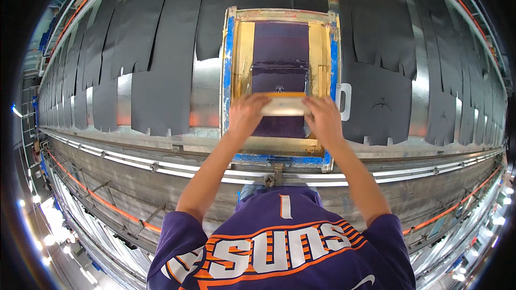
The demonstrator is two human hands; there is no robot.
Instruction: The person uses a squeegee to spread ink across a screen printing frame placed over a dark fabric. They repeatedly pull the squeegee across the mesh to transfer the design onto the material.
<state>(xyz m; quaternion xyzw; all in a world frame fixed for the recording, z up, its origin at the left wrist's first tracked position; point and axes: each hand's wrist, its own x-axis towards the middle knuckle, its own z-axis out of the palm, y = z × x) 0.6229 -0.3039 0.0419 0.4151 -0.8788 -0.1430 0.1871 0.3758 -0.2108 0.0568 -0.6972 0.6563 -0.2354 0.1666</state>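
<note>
A screen-printing frame [229, 64] with blue-painted sides and tan tape inside lies in front of me over dark fabric pieces. Its mesh window [280, 43] looks dark purple, with a wet, glossy band of ink across it and a small pale design just beyond the squeegee. Across the nearer part of the mesh rests a squeegee [285, 107] with a light wooden body and an orange edge. My left hand [245, 114] is closed round its left end. At the other end, my right hand [324, 120] grips it too. The squeegee hides part of the mesh.
Dark cut fabric pieces [156, 96] lie along the long metal table to the left, with more pieces [379, 102] to the right. A metal rail [376, 175] runs along the near edge, and a clamp-like bracket [278, 174] sits at the frame's near side.
</note>
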